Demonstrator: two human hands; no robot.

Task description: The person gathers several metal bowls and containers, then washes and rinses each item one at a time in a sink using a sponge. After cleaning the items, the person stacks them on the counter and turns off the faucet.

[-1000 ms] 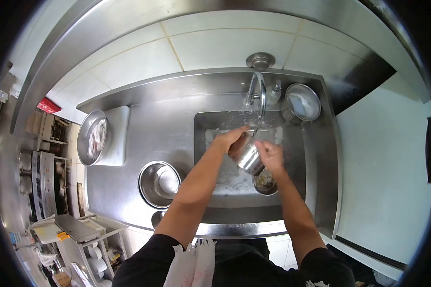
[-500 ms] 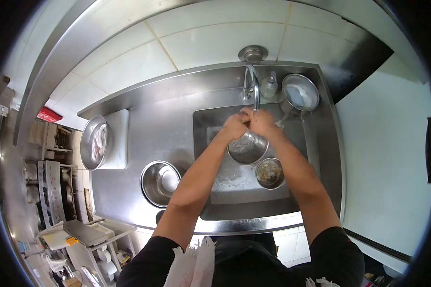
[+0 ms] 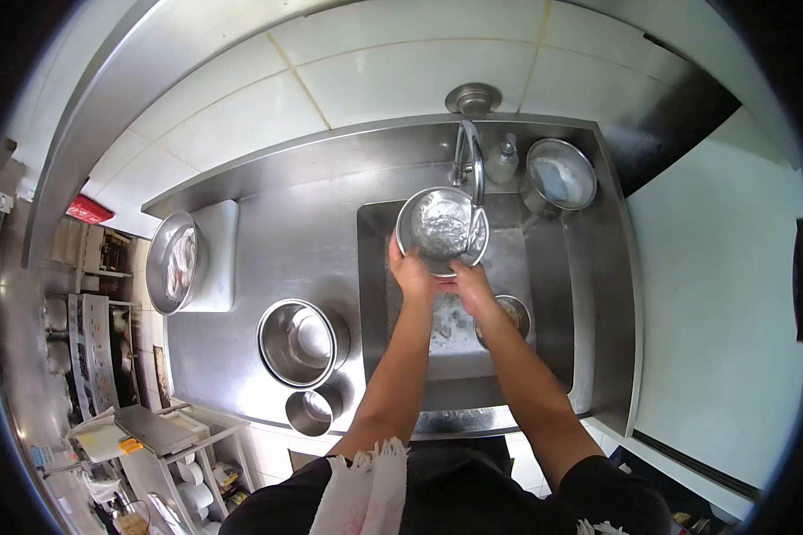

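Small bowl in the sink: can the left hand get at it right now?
Probably not: the left hand holds the bigger bowl under the tap, and the right forearm lies in the way, across part of the small bowl.

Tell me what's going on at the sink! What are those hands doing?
A person is holding a metal pot under the tap, with the left hand and right hand both on it. Water is running in, and some is already inside. A smaller pot sits in the sink, partly hidden by the right arm. On the counter to the left stand a big pot and a little pot.
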